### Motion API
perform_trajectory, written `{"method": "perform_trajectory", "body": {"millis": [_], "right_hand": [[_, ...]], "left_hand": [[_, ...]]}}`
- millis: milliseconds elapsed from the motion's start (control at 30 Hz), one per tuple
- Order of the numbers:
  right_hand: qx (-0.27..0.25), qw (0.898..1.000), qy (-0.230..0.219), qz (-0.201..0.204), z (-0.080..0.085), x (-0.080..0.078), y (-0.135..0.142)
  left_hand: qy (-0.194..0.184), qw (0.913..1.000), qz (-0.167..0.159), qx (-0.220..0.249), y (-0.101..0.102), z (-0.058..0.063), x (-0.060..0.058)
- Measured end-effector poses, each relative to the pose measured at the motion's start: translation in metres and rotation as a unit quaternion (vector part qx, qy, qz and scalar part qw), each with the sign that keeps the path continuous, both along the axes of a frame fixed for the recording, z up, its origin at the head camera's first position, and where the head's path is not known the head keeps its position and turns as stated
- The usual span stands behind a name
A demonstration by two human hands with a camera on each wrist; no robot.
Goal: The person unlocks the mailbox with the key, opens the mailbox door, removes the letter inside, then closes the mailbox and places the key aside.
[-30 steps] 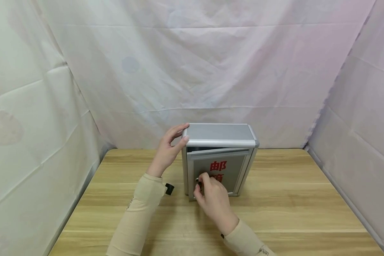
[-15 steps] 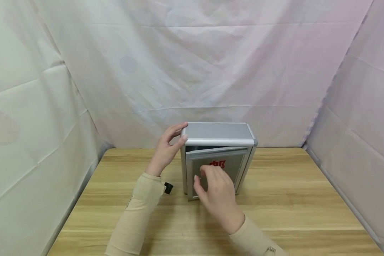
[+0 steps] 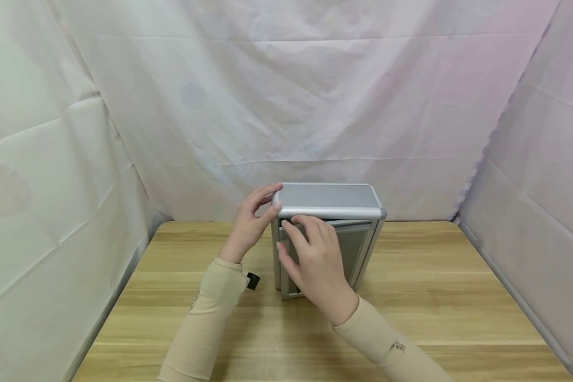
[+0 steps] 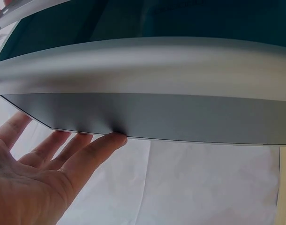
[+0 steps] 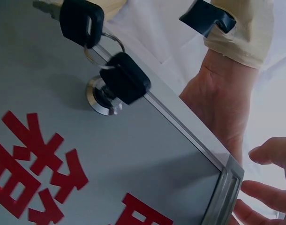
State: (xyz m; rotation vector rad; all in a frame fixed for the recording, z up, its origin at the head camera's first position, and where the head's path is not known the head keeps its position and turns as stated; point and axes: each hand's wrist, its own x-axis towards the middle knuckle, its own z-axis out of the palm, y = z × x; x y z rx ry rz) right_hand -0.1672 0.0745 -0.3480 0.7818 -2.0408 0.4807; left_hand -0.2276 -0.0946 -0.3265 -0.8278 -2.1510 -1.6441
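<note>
Silver-framed grey metal box (image 3: pixel 327 195) upright on wood-grain counter (image 3: pixel 434 297), red-lettered grey door (image 3: pixel 353 248) ajar; left hand (image 3: pixel 248 223) grips box's top-left end; right hand (image 3: pixel 317 260), fingers parted, at door's corner; door-handling step, apparently; next calls for edge grip.

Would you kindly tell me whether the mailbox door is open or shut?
Slightly open: a dark gap shows between the door and the mailbox.

You're getting soft, even light in head cam, w/ faint shadows falling on the table (image 3: pixel 434 297). In L wrist, lens distortion's bowing the box rim (image 4: pixel 180 70); in R wrist, lock (image 5: pixel 93 96) is glinting & backdrop (image 5: pixel 279 103) washing out.
</note>
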Motion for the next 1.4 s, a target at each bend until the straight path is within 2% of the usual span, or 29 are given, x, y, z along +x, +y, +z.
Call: {"method": "perform_trajectory", "body": {"millis": [200, 467, 633, 1000, 1200, 1400], "right_hand": [[0.011, 1.0, -0.004, -0.011, -0.004, -0.001, 0.001], [-0.001, 1.0, -0.004, 0.014, -0.005, 0.007, 0.005], [-0.016, 0.999, 0.011, 0.033, -0.007, 0.017, 0.01], [-0.062, 0.994, 0.053, 0.078, -0.006, 0.039, 0.029], [-0.075, 0.989, 0.073, 0.101, -0.009, 0.046, 0.043], [-0.099, 0.983, 0.092, 0.126, -0.011, 0.052, 0.057]], "left_hand": [[-0.012, 0.9999, 0.005, 0.002, 0.0, -0.001, 0.001], [0.006, 1.0, 0.005, 0.006, 0.001, -0.001, -0.002], [0.009, 0.9999, 0.008, 0.006, 0.001, -0.002, -0.002], [-0.011, 0.9995, 0.025, 0.013, 0.004, -0.002, -0.002], [0.0, 0.9994, 0.032, 0.016, 0.005, -0.003, -0.002], [-0.008, 0.9992, 0.034, 0.022, 0.006, -0.003, -0.002]]}}
